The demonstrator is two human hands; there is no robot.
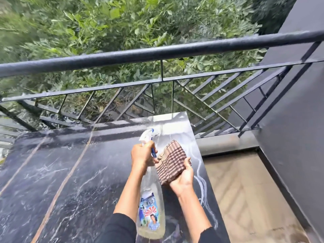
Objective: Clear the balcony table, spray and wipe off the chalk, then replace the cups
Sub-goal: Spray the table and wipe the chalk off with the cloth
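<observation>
Since no cups show anywhere on it, the dark marbled worktop (70, 172) that fills the lower left and centre of the frame looks already cleared, which would put the job at the spray-and-wipe step. It stands close to the black railing (157, 53), which crosses the middle of the frame, with green foliage (105, 23) beyond it across the top. A tan floor (245, 190) lies at the lower right.

The spray bottle (150, 199) runs from the bottom centre up to mid-frame, base toward the camera and white head pointing away over the far end of the worktop. That angle suits misting the surface ahead rather than the cloth beside it. The left grip (142, 156) is clenched around the bottle's neck, with fingers by the blue trigger, so it can fire without shifting.

Just right of the bottle's neck, the right grip (183, 176) grasps a folded brown checked cloth (171, 162) from below, lifted off the worktop. Probably it is kept dry and ready to come down once the spray lands.

White chalk (201, 186) lines snake along the worktop's right edge, below and right of the cloth, not yet wiped. Fine specks at lower centre may be spray droplets, though blur makes that uncertain.
</observation>
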